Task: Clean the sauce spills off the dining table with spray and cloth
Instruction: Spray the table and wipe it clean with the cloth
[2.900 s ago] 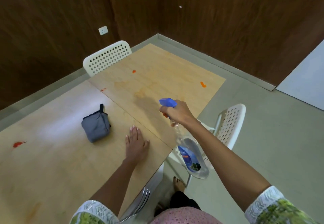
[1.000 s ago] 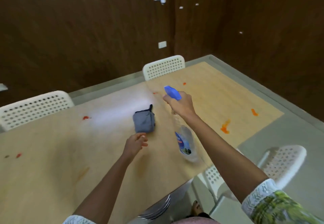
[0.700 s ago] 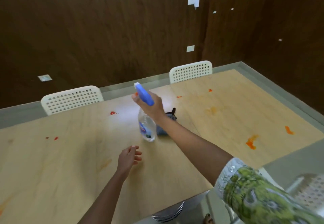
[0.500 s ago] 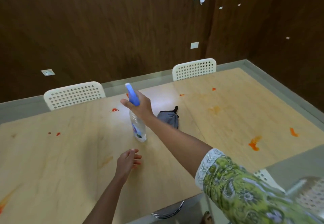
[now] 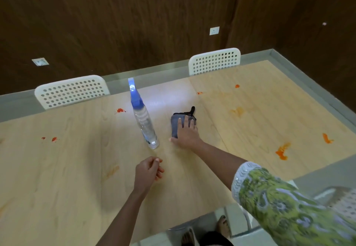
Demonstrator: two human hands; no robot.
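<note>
My right hand (image 5: 185,133) lies flat, fingers spread on the grey cloth (image 5: 176,123), mid-surface beside the upright spray bottle (image 5: 143,122); my left hand (image 5: 148,170) hovers loosely curled, nearer my edge.

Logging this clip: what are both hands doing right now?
Left hand: loosely curled, holding nothing.
Right hand: fingers flat on the cloth.
</note>
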